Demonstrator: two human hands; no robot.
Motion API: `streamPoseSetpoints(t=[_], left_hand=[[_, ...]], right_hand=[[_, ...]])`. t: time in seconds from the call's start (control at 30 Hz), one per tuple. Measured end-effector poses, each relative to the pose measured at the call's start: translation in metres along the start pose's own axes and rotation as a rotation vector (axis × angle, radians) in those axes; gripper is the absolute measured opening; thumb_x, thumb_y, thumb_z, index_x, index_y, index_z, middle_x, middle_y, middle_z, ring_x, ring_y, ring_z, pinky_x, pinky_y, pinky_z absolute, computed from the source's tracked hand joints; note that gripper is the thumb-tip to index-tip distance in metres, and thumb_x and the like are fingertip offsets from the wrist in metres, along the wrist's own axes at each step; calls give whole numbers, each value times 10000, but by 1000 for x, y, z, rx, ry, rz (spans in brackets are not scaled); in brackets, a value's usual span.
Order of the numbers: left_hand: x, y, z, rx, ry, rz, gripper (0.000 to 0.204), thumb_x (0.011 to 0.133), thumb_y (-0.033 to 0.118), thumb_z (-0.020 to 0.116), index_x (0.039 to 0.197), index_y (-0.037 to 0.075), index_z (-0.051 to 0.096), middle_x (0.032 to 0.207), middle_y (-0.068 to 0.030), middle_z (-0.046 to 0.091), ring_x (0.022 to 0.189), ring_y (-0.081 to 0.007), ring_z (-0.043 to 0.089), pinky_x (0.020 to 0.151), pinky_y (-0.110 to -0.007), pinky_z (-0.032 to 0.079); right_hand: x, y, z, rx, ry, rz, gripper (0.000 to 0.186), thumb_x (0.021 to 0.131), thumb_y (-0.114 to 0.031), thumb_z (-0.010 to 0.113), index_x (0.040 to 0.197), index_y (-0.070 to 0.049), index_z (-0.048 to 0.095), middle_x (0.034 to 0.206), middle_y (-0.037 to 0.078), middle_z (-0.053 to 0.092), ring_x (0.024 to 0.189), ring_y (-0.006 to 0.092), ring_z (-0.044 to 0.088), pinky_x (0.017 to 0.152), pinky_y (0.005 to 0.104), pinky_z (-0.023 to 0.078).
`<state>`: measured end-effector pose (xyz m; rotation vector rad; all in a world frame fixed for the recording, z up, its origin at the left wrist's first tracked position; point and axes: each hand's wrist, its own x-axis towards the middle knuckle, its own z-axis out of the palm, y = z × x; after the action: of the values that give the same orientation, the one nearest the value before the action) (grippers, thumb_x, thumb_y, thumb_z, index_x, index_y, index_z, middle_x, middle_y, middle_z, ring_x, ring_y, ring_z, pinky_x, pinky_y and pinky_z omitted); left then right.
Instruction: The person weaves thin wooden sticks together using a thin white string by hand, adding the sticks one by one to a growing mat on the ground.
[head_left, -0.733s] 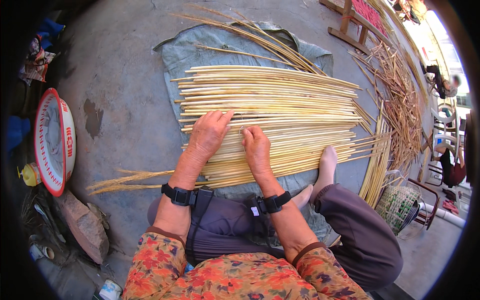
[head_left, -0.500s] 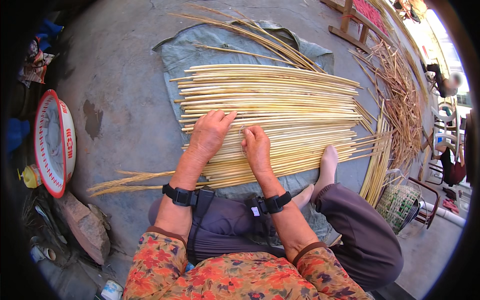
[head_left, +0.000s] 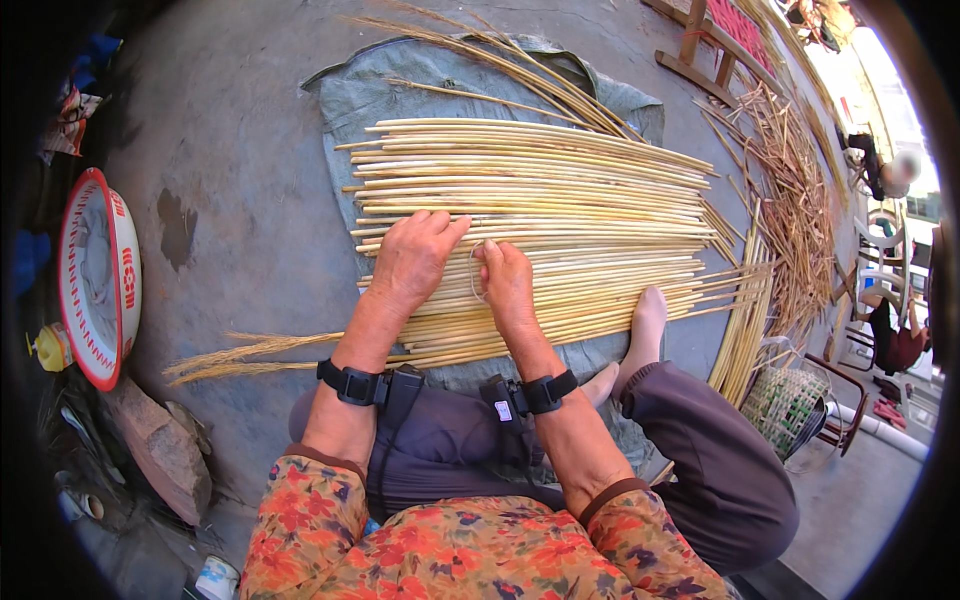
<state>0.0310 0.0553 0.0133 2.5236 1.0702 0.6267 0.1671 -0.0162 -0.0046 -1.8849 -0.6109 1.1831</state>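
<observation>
Pale, straight plant stalks lie side by side as a flat mat in front of me. My left hand is closed over stalks near the middle of the mat, its thumb and forefinger pressed together on one of them. Just to its right, my right hand pinches a thin string, which hangs in a small loop beside the fingers. Both hands are above the mat, close together but apart. What lies under the left fingers is hidden.
Under the stalks is a grey-blue cloth. Loose stalks with feathery ends stick out to the left. A red-rimmed enamel basin and a stone are at left. Dry husks and a woven basket are at right.
My right hand has risen slightly toward the left hand, and the string loop now hangs wider beside it. The left hand keeps its place on the stalks. The whole view has shifted a little.
</observation>
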Motion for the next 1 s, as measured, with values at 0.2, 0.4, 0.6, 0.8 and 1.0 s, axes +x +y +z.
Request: streamPoseSetpoints(t=[0.2,0.4,0.6,0.8,1.0], left_hand=[[5,-2,-1,9,-10,-21,303,778,86,594,1073,85,663,855,-36,596,842,-207,600,731,-344,501],[6,-4,-1,-34,28,-4,286,774,99,599,1052,85,661,851,-33,602,846,-208,607,722,-344,503],[6,-3,0,-17,22,5,294,771,97,600,1058,81,659,849,-31,605,851,-211,611,723,-343,508],[4,-3,1,-19,13,-5,293,766,108,604,1053,81,658,847,-32,604,850,-213,612,723,-340,509],[6,-5,5,-13,24,2,280,775,118,598,1046,87,664,850,-30,606,845,-208,609,726,-338,499]], right_hand=[[5,-16,-1,192,43,221,432,923,-459,571,838,-38,621,579,-38,407,465,67,335,405,239,272],[20,-13,9,129,138,189,467,892,-495,599,812,-35,599,563,-50,366,443,70,300,386,252,238],[18,-22,11,287,169,295,373,859,-410,633,820,-45,573,551,-62,327,427,73,285,384,263,213],[19,-39,18,500,167,372,175,858,-238,552,820,-70,524,568,-16,366,431,92,322,374,276,236],[27,-35,14,733,85,430,142,950,-203,511,965,-64,488,707,40,522,535,123,436,468,282,371]])
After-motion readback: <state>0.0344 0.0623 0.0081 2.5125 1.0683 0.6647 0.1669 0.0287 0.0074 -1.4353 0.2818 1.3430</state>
